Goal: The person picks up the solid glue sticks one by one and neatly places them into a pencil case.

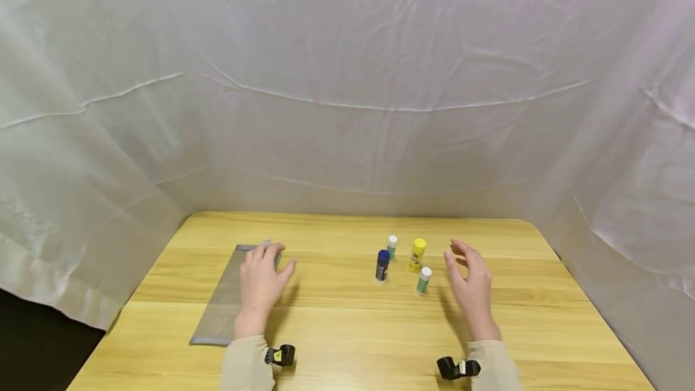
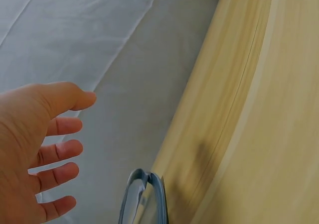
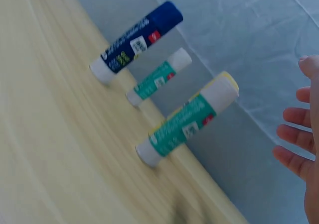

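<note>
Upright on the wooden table stand several glue sticks: a dark blue one point(image 1: 382, 267), a yellow one point(image 1: 417, 256), and two green ones with white caps, one at the back point(image 1: 392, 247) and one in front point(image 1: 424, 281). To the right of this group my right hand point(image 1: 474, 282) hovers with loosely bent fingers, holding nothing. My left hand point(image 1: 262, 279) is over the right side of a grey mesh pouch point(image 1: 219, 306), thumb spread from the fingers, also holding nothing. In the right wrist view the front green stick point(image 3: 182, 124) mostly hides the yellow one.
Pale fabric curtains point(image 1: 380, 143) enclose the table point(image 1: 347, 330) at the back and both sides. A dark gap point(image 1: 43, 336) shows below the curtain at the lower left. Each wrist carries a small black camera, one on the left point(image 1: 282, 355) and one on the right point(image 1: 456, 368).
</note>
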`<control>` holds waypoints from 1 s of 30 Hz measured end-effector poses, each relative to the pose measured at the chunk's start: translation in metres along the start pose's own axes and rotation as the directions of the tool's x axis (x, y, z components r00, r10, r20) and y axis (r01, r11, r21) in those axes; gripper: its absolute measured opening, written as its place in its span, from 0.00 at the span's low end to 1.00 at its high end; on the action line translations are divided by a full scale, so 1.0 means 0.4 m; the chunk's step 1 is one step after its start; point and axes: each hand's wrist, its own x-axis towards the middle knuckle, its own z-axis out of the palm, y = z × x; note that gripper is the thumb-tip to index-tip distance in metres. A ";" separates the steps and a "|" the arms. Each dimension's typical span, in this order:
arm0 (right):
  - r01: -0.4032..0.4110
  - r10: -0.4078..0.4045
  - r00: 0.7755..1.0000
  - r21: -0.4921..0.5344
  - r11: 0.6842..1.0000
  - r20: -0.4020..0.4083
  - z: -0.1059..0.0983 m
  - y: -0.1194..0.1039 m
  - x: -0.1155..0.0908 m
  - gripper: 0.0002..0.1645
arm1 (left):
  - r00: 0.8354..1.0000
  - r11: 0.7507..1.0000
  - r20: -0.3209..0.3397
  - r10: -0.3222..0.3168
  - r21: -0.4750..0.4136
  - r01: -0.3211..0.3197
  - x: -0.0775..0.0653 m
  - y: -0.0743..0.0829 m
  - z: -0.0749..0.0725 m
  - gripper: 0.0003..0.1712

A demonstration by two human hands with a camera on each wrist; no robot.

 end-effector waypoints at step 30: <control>0.161 -0.154 0.986 0.118 0.980 -0.066 0.165 -0.145 -0.057 0.21 | 0.991 0.987 0.065 -0.121 0.110 0.113 -0.006 -0.092 0.004 0.24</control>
